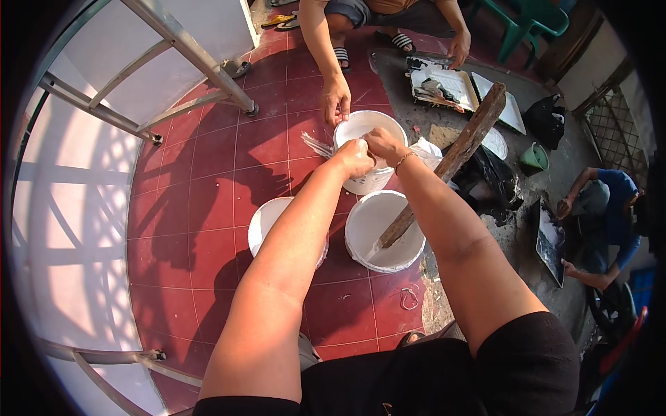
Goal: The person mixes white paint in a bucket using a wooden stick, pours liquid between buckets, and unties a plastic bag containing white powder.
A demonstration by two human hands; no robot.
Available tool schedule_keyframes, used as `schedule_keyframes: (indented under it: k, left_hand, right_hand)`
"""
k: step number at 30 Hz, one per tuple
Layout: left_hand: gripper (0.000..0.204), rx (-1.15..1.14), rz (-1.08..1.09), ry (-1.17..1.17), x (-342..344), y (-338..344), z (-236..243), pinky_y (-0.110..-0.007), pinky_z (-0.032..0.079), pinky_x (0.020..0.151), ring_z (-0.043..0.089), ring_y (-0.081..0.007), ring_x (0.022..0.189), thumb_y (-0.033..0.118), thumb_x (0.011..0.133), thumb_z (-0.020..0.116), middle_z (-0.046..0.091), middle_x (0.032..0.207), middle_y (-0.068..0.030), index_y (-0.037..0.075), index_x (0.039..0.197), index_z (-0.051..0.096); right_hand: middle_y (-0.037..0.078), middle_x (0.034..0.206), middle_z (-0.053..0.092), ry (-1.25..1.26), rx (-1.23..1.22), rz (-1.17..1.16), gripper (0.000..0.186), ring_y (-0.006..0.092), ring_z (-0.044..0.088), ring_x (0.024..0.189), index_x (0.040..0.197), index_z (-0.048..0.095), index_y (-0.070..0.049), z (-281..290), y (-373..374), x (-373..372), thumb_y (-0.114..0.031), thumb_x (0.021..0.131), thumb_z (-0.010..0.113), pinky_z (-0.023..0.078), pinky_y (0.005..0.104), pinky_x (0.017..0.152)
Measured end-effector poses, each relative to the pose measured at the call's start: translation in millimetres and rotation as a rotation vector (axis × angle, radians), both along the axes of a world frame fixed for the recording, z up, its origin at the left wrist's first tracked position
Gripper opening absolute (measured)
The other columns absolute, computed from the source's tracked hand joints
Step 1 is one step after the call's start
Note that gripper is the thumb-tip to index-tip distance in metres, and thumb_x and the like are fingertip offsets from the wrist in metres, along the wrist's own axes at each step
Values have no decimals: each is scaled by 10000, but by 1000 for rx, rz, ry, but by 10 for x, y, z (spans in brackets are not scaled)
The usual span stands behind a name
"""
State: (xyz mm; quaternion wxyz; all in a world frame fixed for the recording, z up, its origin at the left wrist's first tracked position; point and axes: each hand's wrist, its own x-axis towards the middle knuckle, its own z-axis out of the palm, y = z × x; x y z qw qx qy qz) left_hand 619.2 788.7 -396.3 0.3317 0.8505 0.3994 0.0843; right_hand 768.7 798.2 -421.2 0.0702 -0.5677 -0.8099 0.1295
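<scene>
Both my arms reach forward over a white bucket (370,119) on the red tiles. My left hand (355,159) is closed in a fist at its near rim. Beside it, my right hand (383,144) is closed too, with fingers bent over the bucket's opening. Whatever they grip is hidden by the hands. Another person's hand (336,100) touches the far left rim of this bucket. Nearer me stands a second white bucket (361,260) with a rough wooden plank (458,149) leaning in it. A third white bucket (263,220) is partly covered by my left forearm.
A ladder (184,59) stands at the left by a white wall. Paint trays (461,83), a black plastic bag (489,177) and a green pail (534,158) lie to the right. Another person in blue (614,194) crouches there holding a dark tray (550,243). A green chair (534,24) is behind.
</scene>
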Motion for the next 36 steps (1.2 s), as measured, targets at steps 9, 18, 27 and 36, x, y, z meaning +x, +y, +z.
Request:
schedule_keyframes:
  k: [9, 18, 27, 36]
  left_hand:
    - [260, 66, 192, 168, -45, -141, 285, -433, 489, 864, 626, -363, 951, 182, 836, 493, 655, 996, -215, 36, 916, 694]
    - [308, 112, 75, 427, -199, -279, 226, -419, 318, 1065, 413, -324, 1283, 130, 783, 548, 569, 1232, -190, -8, 1027, 674]
    - [543, 71, -13, 616, -164, -150, 174, -431, 230, 1113, 315, -290, 1354, 189, 832, 534, 402, 1429, -142, 45, 1351, 463]
    - [688, 92, -110, 419, 49, -134, -52, -528, 202, 1123, 233, -311, 1401, 282, 829, 555, 308, 1490, -154, 145, 1453, 299]
  right_hand:
    - [129, 1192, 632, -458, -488, -142, 276, 327, 602, 1104, 1099, 695, -129, -811, 315, 59, -158, 852, 575, 502, 421, 902]
    - [199, 1157, 629, -369, -371, -166, 269, 311, 612, 1091, 1024, 692, 2, -483, 149, -271, -110, 843, 528, 494, 398, 919]
    - [222, 991, 651, 571, -280, -311, 384, 331, 631, 967, 1070, 627, 33, 360, -332, -550, -291, 934, 474, 477, 422, 860]
    - [378, 1390, 313, 421, -193, -335, 668, 487, 229, 1358, 1322, 381, 143, 236, -274, -534, -415, 969, 277, 209, 457, 1139]
